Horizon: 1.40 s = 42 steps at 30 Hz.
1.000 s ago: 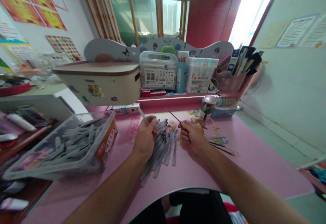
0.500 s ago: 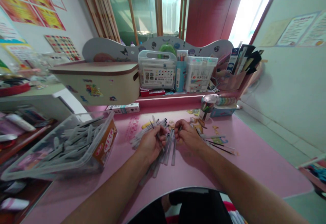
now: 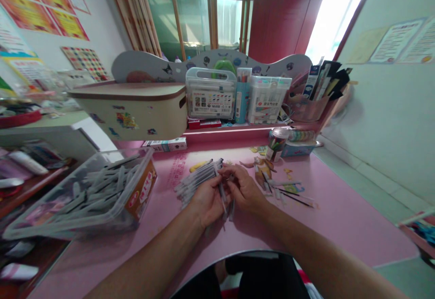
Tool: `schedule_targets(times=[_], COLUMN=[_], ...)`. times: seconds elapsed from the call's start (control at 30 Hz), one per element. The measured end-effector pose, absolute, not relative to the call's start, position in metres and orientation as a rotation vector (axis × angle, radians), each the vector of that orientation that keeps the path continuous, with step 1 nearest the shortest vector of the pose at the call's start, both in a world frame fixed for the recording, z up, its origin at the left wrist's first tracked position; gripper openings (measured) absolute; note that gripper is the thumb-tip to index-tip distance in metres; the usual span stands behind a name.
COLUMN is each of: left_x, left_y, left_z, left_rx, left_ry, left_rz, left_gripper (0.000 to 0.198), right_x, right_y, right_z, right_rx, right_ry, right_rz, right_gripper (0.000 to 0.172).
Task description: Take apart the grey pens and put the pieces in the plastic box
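Observation:
Over the pink desk my two hands are together. My left hand (image 3: 208, 200), palm partly up, has its fingers curled round a slim grey pen (image 3: 223, 198), tilted with its lower end toward me. At the pen's upper end my right hand (image 3: 246, 188) is closed, thumb and fingers pinched together; its exact grip is partly hidden. A pile of grey pens (image 3: 194, 182) lies on the desk just left of my hands. More pen ends show below them, partly covered by my palms.
To the left stands a clear plastic bin (image 3: 145, 185) full of grey pens. Thin dark sticks (image 3: 294, 196) lie at right. Behind them are a lidded jar (image 3: 276, 144) and a blue box (image 3: 298, 148). The shelf holds a cream box (image 3: 136, 115) and marker cases (image 3: 210, 97).
My right hand has moved left to meet my left hand at the pen. My left hand has turned more palm-up and shifted right and slightly nearer me, over the loose pens.

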<state>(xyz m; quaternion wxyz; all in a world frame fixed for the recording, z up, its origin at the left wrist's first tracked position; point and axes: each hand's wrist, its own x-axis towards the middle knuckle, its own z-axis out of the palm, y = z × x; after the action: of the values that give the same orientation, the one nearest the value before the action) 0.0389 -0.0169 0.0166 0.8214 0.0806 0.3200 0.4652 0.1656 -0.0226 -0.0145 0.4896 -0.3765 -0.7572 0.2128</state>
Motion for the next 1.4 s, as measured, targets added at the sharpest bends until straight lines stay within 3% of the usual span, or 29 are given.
schedule_targets(times=[0.13, 0.37, 0.67, 0.97, 1.17, 1.4], left_x=[0.039, 0.037, 0.023, -0.031, -0.098, -0.170], left_y=[-0.016, -0.016, -0.018, -0.037, -0.035, -0.022], left_z=[0.018, 0.014, 0.045, 0.113, 0.133, 0.126], left_rx=[0.159, 0.145, 0.348, 1.034, 1.393, 1.537], left_ry=[0.709, 0.693, 0.739, 0.739, 1.184, 1.855], left_rz=[0.985, 1.013, 1.039, 1.303, 1.444, 1.058], left_gripper=[0.025, 0.020, 0.022, 0.014, 0.014, 0.032], right_x=[0.167, 0.168, 0.188, 0.190, 0.186, 0.187], right_y=[-0.021, -0.022, -0.003, -0.003, -0.013, -0.012], right_z=[-0.018, -0.016, -0.007, -0.011, -0.003, -0.003], right_rx=[-0.898, -0.823, -1.290, -1.581, -1.718, -1.776], right_ry=[-1.857, -1.751, -1.575, -2.165, -2.402, -2.418], right_rz=[0.600, 0.773, 0.473, 0.531, 0.436, 0.461], right_gripper=[0.053, 0.057, 0.018, 0.015, 0.027, 0.029])
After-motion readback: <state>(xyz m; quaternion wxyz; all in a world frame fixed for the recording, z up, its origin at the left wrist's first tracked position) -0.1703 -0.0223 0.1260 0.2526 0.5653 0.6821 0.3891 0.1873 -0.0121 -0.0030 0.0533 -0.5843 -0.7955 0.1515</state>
